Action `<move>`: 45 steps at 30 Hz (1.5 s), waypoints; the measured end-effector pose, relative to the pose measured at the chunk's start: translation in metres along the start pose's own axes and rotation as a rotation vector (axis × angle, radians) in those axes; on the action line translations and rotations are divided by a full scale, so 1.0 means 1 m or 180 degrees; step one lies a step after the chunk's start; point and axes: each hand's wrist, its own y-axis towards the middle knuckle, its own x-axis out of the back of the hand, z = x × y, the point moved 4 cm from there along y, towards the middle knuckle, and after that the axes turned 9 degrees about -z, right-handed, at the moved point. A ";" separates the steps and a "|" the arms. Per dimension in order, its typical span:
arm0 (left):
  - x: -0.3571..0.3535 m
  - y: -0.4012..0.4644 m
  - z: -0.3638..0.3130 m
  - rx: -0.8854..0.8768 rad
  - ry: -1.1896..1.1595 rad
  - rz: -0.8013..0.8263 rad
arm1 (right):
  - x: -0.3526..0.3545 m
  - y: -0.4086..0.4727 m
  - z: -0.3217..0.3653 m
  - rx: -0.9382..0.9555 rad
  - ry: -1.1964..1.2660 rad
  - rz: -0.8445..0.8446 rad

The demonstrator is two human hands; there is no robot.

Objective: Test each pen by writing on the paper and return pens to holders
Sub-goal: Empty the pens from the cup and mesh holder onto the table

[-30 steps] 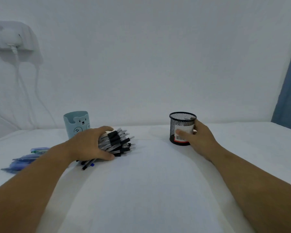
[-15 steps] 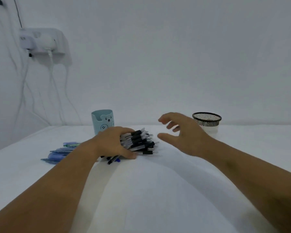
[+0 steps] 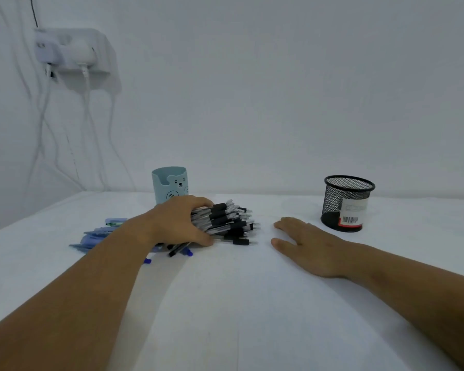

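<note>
A: Near ground first. The paper (image 3: 239,303) runs white toward you between your forearms; I see no ink marks on it. Judged from that, testing hasn't started.

B: And my hands?

A: Your right hand (image 3: 306,247) lies flat on the sheet, fingers straight and slightly spread, holding nothing. Your left hand (image 3: 178,223) is curled over the pile of black-grip pens (image 3: 227,223), fingers over the top, thumb low at the near side. The pile rests on the table, just right of that hand.

B: What else is out there?

A: A second lot, blue pens (image 3: 97,235), lies left of your left forearm, partly hidden by it; I can't count them. A few caps poke out under your wrist.

B: The holders?

A: Farther back. The pale blue bear holder (image 3: 169,184) stands just behind your left hand; the black mesh holder (image 3: 346,203) stands beyond your right hand, apart from it. Both look empty, though the bear holder's inside is hidden. So everything is left: test, sort, return.

B: Anything unclear?

A: Where paper ends and tabletop begins: white on white.
</note>
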 end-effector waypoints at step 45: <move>0.004 -0.020 -0.005 0.0056 0.1304 0.0368 | -0.026 0.046 0.070 0.0867 0.1478 -0.0180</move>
